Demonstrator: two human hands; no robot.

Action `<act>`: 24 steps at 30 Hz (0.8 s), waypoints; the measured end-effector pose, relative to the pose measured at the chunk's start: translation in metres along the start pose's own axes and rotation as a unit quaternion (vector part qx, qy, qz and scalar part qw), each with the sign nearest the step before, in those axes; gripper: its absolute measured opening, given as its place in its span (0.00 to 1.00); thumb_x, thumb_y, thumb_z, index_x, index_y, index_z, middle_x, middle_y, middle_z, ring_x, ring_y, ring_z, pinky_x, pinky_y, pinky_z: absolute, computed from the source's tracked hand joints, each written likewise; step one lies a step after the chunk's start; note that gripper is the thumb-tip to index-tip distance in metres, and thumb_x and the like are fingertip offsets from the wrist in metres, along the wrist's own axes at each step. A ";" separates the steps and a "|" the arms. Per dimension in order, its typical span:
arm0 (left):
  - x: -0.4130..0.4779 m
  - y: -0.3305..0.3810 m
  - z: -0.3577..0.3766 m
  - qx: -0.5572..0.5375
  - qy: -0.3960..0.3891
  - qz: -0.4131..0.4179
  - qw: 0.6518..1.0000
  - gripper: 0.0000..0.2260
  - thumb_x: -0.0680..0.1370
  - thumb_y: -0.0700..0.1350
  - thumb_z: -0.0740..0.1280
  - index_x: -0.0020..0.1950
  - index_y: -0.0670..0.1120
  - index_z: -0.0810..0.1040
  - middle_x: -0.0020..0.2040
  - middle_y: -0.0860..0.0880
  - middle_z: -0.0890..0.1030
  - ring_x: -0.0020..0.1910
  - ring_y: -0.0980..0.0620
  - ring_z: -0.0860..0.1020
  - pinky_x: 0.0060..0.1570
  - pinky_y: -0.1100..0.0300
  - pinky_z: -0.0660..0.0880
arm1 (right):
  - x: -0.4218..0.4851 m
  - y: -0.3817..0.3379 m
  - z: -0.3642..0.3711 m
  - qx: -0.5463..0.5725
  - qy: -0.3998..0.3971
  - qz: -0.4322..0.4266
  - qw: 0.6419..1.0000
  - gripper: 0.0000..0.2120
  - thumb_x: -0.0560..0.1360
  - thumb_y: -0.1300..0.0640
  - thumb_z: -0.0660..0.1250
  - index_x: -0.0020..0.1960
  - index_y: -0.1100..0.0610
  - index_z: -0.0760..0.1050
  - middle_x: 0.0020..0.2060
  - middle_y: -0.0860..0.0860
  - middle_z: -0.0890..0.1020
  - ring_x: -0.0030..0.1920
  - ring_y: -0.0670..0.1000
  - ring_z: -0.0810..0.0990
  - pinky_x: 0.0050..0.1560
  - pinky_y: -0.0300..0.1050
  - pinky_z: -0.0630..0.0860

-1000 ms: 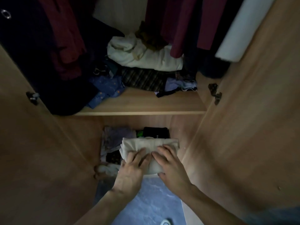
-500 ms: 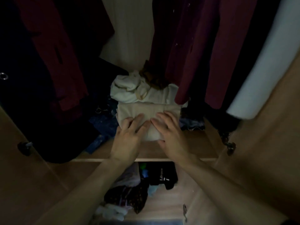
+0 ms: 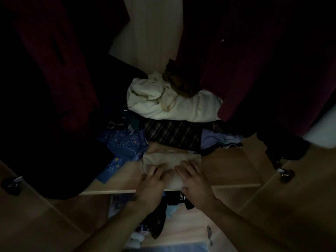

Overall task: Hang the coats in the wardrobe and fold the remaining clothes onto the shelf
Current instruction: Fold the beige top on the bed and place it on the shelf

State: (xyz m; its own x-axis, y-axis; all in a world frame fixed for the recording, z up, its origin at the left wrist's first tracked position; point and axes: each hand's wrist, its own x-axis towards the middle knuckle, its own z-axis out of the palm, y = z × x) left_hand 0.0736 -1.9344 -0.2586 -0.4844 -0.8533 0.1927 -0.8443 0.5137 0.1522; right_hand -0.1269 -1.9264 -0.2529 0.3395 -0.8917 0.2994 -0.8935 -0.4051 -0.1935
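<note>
A folded beige garment (image 3: 171, 159) lies on the front part of the wooden shelf (image 3: 227, 170) inside the wardrobe. My left hand (image 3: 152, 184) and my right hand (image 3: 194, 180) rest side by side on top of it, fingers laid flat, near the shelf's front edge. Behind it are a dark plaid garment (image 3: 174, 135), a crumpled cream garment (image 3: 163, 104) and a blue starry garment (image 3: 125, 142). Maroon coats (image 3: 245, 70) hang at the right, and a dark red coat (image 3: 54, 60) hangs at the left.
Below the shelf, a lower level holds dark clothes (image 3: 158, 219). Open wooden doors flank both sides, with a metal hinge (image 3: 283, 171) at the right and another hinge (image 3: 12, 182) at the left. The wardrobe is dim.
Both hands lifted the folded beige garment from the lower level up onto the shelf, then drew it down to the shelf's front edge, in front of the plaid garment.
</note>
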 end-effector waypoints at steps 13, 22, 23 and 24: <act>-0.002 -0.010 -0.014 0.016 0.045 0.074 0.996 0.32 0.71 0.63 0.68 0.70 0.47 0.73 0.69 0.45 0.73 0.67 0.44 0.70 0.64 0.46 0.68 | -0.007 0.000 0.001 -0.056 -0.032 -0.038 0.997 0.46 0.73 0.29 0.59 0.79 0.58 0.56 0.76 0.57 0.63 0.76 0.58 0.59 0.74 0.58 0.53; -0.002 -0.020 0.000 0.005 0.027 0.089 0.996 0.24 0.79 0.57 0.55 0.73 0.51 0.70 0.71 0.47 0.74 0.68 0.49 0.68 0.63 0.52 0.73 | -0.008 0.010 0.016 -0.047 -0.041 -0.037 0.997 0.33 0.81 0.35 0.47 0.78 0.55 0.60 0.77 0.57 0.61 0.77 0.57 0.58 0.76 0.54 0.48; 0.001 -0.020 0.000 0.006 0.018 0.086 0.996 0.24 0.79 0.56 0.55 0.73 0.51 0.70 0.71 0.48 0.75 0.68 0.50 0.67 0.61 0.52 0.74 | -0.007 0.011 0.018 -0.048 -0.040 -0.035 0.997 0.33 0.81 0.35 0.46 0.78 0.55 0.60 0.77 0.57 0.61 0.77 0.57 0.58 0.75 0.55 0.49; 0.005 -0.021 -0.001 0.009 0.011 0.080 0.997 0.24 0.78 0.57 0.55 0.72 0.52 0.71 0.70 0.49 0.75 0.68 0.50 0.67 0.61 0.52 0.75 | -0.005 0.013 0.021 -0.050 -0.042 -0.033 0.997 0.33 0.81 0.36 0.46 0.78 0.54 0.60 0.77 0.57 0.61 0.77 0.58 0.58 0.75 0.56 0.51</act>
State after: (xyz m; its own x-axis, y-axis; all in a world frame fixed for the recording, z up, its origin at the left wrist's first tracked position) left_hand 0.0893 -1.9495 -0.2603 -0.6086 -0.7580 0.2345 -0.7604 0.6416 0.1003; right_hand -0.1345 -1.9316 -0.2762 0.4180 -0.8792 0.2286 -0.8920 -0.4449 -0.0799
